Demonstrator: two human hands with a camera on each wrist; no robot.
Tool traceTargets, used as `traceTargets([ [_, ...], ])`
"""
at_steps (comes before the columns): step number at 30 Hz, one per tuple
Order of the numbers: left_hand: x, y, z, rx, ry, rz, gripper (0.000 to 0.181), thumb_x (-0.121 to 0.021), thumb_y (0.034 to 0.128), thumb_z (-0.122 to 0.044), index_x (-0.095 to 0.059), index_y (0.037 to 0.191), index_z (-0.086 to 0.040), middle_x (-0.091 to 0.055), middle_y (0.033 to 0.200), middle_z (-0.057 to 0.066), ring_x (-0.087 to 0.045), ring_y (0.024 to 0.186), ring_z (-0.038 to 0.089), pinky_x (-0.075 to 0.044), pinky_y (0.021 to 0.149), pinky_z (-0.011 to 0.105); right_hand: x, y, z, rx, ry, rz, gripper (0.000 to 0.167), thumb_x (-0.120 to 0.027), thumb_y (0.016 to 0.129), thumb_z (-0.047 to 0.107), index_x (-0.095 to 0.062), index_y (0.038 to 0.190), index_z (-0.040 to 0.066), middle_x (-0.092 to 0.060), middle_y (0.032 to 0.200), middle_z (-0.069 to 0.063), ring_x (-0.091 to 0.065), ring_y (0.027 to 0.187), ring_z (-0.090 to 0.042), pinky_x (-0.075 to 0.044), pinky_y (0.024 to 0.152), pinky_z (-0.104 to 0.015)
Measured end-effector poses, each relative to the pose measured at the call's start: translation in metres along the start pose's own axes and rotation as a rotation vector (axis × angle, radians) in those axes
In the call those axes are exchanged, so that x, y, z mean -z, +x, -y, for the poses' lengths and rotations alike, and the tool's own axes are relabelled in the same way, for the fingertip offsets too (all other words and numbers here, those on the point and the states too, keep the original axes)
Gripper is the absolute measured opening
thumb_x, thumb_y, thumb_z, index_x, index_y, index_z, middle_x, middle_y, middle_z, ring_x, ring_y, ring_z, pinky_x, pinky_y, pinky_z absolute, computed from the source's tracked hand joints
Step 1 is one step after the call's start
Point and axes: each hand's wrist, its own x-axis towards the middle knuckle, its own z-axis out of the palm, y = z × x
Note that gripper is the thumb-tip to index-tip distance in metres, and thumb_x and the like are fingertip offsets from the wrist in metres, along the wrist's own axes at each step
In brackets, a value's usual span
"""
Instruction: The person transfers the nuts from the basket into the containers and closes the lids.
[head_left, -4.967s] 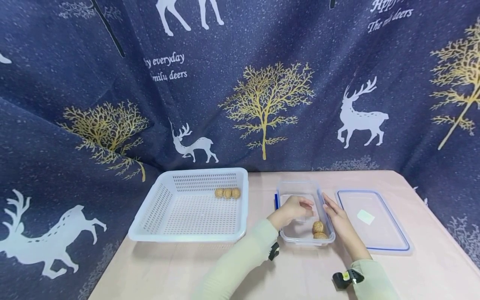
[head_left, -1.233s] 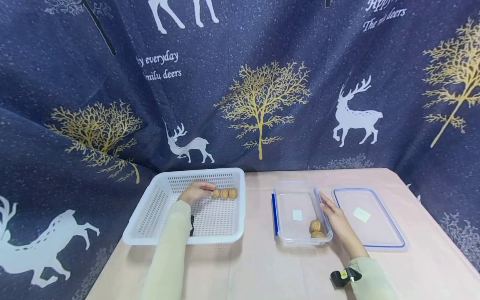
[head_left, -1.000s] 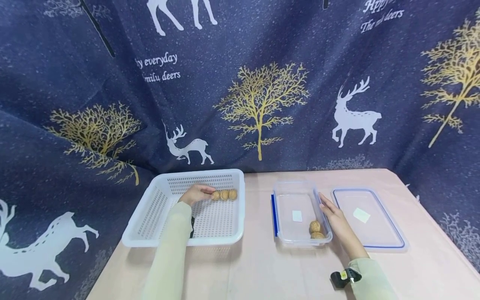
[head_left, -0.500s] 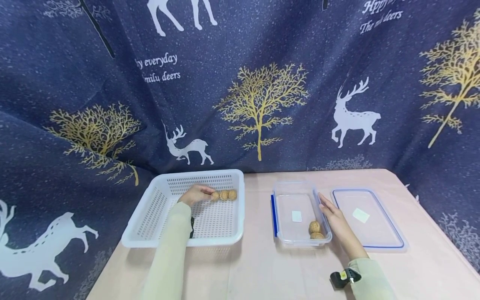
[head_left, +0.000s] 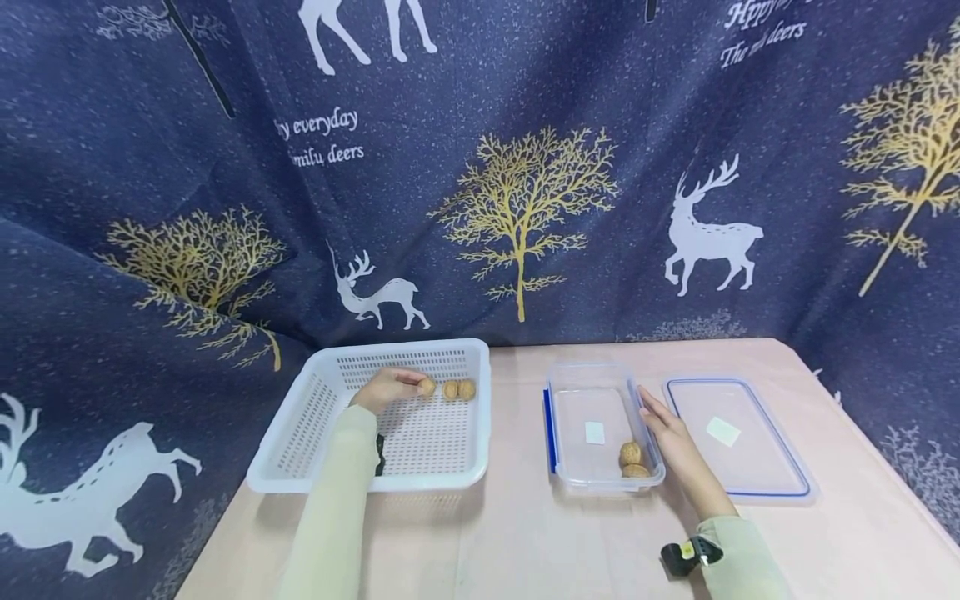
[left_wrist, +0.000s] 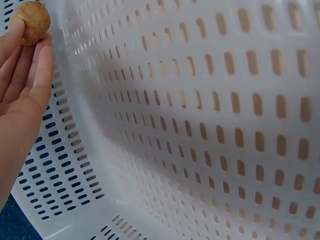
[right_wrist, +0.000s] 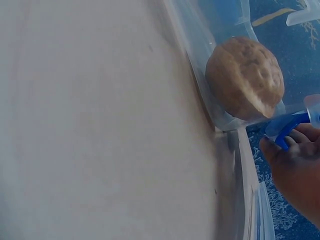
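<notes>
Inside the white basket (head_left: 367, 481), the left hand (head_left: 386, 388) pinches a walnut (head_left: 427, 387) between thumb and fingers; the left wrist view shows this walnut (left_wrist: 34, 22) at the tips of the left hand (left_wrist: 22, 95). Two walnuts (head_left: 458, 389) sit side by side just right of it. The right hand (head_left: 678, 446) rests with extended fingers against the right side of the clear container (head_left: 611, 481), which holds two walnuts (head_left: 632, 454) in its near right corner. In the right wrist view a walnut (right_wrist: 245, 77) shows through the container wall, beside the right hand (right_wrist: 297, 167).
A clear lid with a blue seal (head_left: 765, 496) and a pale sticker lies on the pink tabletop (head_left: 517, 533), right of the container. Behind the table hangs a dark blue cloth (head_left: 465, 100) printed with deer and trees.
From the container the left hand has moved over to the basket and taken hold of the leftmost walnut, now slightly apart from the other two. The right hand stays at the container's side.
</notes>
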Motion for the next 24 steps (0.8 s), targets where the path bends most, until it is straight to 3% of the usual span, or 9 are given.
traceTargets([
  [15,0.002,-0.013,-0.017,-0.041,-0.073,0.012,0.037,-0.066,0.0880,-0.005,-0.062,0.124,0.001,-0.065,0.120,0.015,-0.060,0.109,0.024,-0.038,0.106,0.046,0.000,-0.002,0.000,0.012,-0.012,0.006,0.054,-0.033,0.105,0.028,-0.018,0.153,0.007,-0.012,0.157,-0.022,-0.006,0.143,-0.045,-0.008,0.112,-0.064],
  [19,0.003,-0.012,-0.020,-0.070,-0.124,0.025,0.038,-0.064,0.0891,-0.001,-0.059,0.126,0.004,-0.063,0.122,0.020,-0.060,0.109,0.025,-0.041,0.105,0.043,0.000,-0.002,0.001,0.012,-0.022,0.006,0.055,-0.033,0.105,0.029,-0.018,0.153,0.007,-0.012,0.157,-0.022,-0.006,0.143,-0.046,-0.008,0.111,-0.065],
  [24,0.003,-0.009,-0.022,-0.101,-0.116,0.031,0.037,-0.064,0.0900,-0.004,-0.059,0.126,0.004,-0.064,0.121,0.017,-0.062,0.106,0.020,-0.043,0.102,0.040,0.000,-0.002,0.001,0.008,-0.027,0.010,0.055,-0.032,0.105,0.029,-0.017,0.153,0.008,-0.011,0.158,-0.021,-0.006,0.143,-0.046,-0.009,0.111,-0.066],
])
